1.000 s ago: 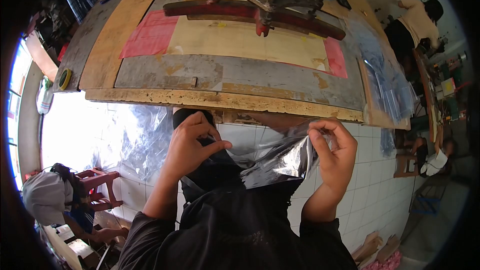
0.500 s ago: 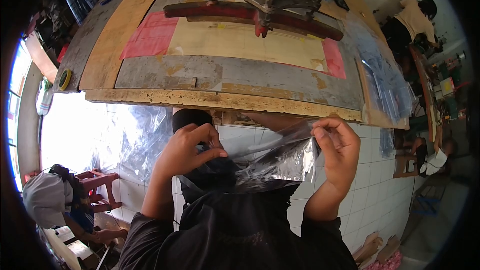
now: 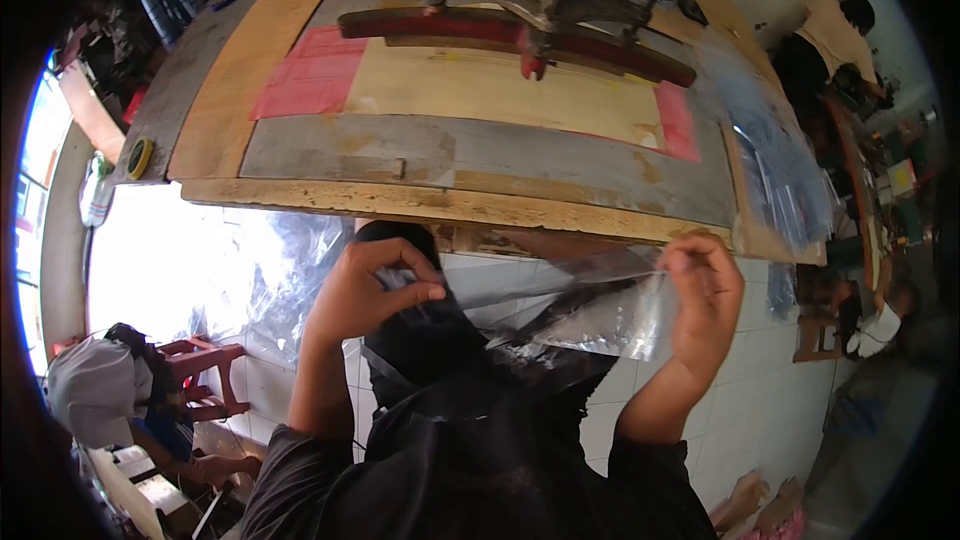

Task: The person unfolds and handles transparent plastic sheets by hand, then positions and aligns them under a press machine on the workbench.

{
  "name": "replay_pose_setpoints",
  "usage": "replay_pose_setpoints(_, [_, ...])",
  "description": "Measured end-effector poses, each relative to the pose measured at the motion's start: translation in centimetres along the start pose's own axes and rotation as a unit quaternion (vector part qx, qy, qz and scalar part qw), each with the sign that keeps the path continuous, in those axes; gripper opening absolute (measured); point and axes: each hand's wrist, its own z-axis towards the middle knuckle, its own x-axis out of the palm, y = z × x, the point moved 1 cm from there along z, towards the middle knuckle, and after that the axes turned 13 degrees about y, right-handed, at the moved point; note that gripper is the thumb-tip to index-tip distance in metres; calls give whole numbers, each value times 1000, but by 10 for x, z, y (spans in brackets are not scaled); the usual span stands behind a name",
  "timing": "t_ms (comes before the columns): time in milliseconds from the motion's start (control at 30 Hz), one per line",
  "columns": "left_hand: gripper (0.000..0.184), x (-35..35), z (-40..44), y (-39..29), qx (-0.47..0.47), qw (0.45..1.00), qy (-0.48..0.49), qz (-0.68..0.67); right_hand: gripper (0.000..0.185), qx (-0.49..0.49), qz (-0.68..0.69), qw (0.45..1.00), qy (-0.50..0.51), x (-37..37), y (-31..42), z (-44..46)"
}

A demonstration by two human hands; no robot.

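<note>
A clear plastic sheet [image 3: 600, 325], possibly a bag, spans the space over my lap in front of the workbench. My left hand [image 3: 375, 285] pinches its left end between thumb and fingers. At the opposite end, my right hand [image 3: 705, 290] has its fingertips closed on the upper corner. The plastic sags between the hands and catches the light near the right one. Both hands are below the bench's wooden front edge [image 3: 450, 205]. How many layers the plastic has, I cannot tell.
On the bench, a metal frame with a dark red bar [image 3: 610, 50] stands over a yellow panel [image 3: 480, 90] with pink ends. Clear plastic sheets [image 3: 785, 175] lie at the right. A tape roll [image 3: 139, 158] sits at the left corner. People work at left and right.
My right hand has moved outward to the right, drawing the plastic wider between my hands. My left hand keeps its pinch. The view has shifted slightly.
</note>
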Motion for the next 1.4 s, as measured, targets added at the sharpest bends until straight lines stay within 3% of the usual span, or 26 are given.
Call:
replay_pose_setpoints(167, [26,-17,4,-3,2,990,-81,-114,12,-34,15,996,-83,-23,-24,5])
replay_pose_setpoints(233, [28,-17,15,-15,22,965,-115,-235,14,-21,26,995,-94,-27,-36,9])
replay_pose_setpoints(400, [40,-21,39,-18,60,984,-104,-132,19,32,1,992,-124,-43,-66,20])
replay_pose_setpoints(600, [39,-18,51,-13,69,989,-93,-97,22,57,35,991,-114,-57,-77,27])
replay_pose_setpoints(833, [37,-10,58,-15,79,973,-114,-183,21,47,89,991,-92,-67,-84,34])
replay_pose_setpoints(933, [34,-8,61,0,27,980,-107,-165,21,42,91,991,-89,-67,-81,35])
replay_pose_setpoints(1000, [33,-8,65,1,68,967,-87,-230,21,37,95,991,-86,-68,-79,36])
replay_pose_setpoints(1100, [34,-9,66,-18,52,949,-74,-304,22,31,95,991,-91,-66,-73,36])
replay_pose_setpoints(1233, [39,-15,66,-33,25,968,-118,-220,23,25,29,996,-81,-69,-56,40])
replay_pose_setpoints(1300, [38,-17,68,-36,92,965,-130,-208,23,28,6,996,-80,-69,-49,45])
replay_pose_setpoints(1400, [39,-22,67,-39,83,973,-122,-178,24,34,-24,996,-75,-72,-44,51])
